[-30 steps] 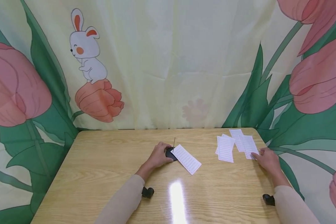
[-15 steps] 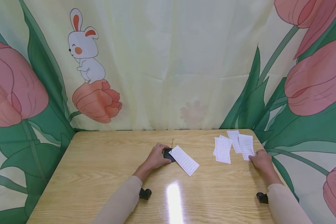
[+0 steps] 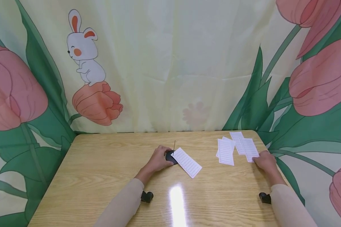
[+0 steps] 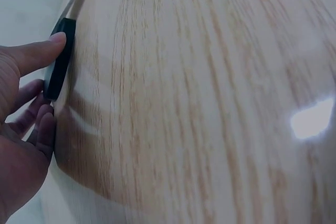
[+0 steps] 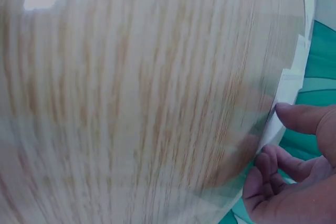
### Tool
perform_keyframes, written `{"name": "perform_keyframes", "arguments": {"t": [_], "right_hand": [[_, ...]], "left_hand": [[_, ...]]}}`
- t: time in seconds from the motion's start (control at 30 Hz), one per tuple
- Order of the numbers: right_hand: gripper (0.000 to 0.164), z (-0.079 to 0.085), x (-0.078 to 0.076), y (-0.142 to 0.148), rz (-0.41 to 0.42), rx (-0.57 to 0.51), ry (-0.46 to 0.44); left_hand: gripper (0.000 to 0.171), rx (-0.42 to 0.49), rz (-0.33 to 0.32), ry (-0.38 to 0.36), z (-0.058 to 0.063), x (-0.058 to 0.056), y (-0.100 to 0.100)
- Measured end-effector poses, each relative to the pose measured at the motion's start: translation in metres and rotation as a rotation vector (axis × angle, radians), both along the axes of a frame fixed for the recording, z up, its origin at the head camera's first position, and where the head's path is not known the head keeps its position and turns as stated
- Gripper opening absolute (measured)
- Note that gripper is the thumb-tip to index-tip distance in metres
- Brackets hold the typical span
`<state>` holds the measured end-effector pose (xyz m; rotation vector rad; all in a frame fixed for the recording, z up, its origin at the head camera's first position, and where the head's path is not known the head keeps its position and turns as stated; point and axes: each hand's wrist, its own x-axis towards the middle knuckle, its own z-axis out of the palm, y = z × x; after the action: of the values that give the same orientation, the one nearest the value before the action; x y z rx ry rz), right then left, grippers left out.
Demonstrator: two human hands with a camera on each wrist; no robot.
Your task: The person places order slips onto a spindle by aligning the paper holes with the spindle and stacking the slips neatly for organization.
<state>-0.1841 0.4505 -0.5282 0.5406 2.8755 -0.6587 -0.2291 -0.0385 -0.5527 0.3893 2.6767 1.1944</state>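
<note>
My left hand (image 3: 159, 158) grips the round black base of a bill spike (image 3: 170, 157), thumb on the near side and fingers on the far side. In the left wrist view, the thumb presses the rim of the base (image 4: 62, 66). A thin rod stands up from it, and a lined paper slip (image 3: 188, 163) lies slantwise with one corner at the rod. Over at the table's right edge, my right hand (image 3: 265, 161) pinches the near corner of another lined slip (image 3: 249, 149). In the right wrist view the thumb lies on that slip (image 5: 272, 125), with the other fingers curled.
Left of the pinched slip lie overlapping lined slips (image 3: 225, 153), and one more slip (image 3: 237, 138) is partly under it. The wooden table (image 3: 108, 167) ends at a flower-printed curtain (image 3: 159, 63). Black wrist mounts (image 3: 147, 197) sit below both sleeves.
The whole head view has shifted slightly left. The right hand's slip turned a little upright, then leaned back again. My left hand keeps its hold on the bill spike's base.
</note>
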Motion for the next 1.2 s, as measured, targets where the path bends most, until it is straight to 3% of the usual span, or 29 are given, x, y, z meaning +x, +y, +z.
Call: {"name": "perform_keyframes", "arguments": {"t": [0.47, 0.7, 0.8, 1.2], "right_hand": [[0.032, 0.002, -0.002, -0.003, -0.013, -0.106, -0.039], [0.057, 0.003, 0.001, 0.000, -0.036, -0.103, -0.063], [0.056, 0.003, 0.003, 0.001, -0.037, -0.106, -0.071], [0.045, 0.012, 0.009, 0.001, -0.033, -0.075, 0.056]], "left_hand": [[0.063, -0.014, 0.000, -0.003, 0.002, 0.001, 0.002], [0.063, -0.028, -0.010, 0.014, 0.002, 0.001, 0.001], [0.063, -0.027, -0.016, 0.020, 0.001, 0.000, 0.001], [0.063, -0.018, -0.016, 0.016, 0.001, 0.000, -0.001]]}}
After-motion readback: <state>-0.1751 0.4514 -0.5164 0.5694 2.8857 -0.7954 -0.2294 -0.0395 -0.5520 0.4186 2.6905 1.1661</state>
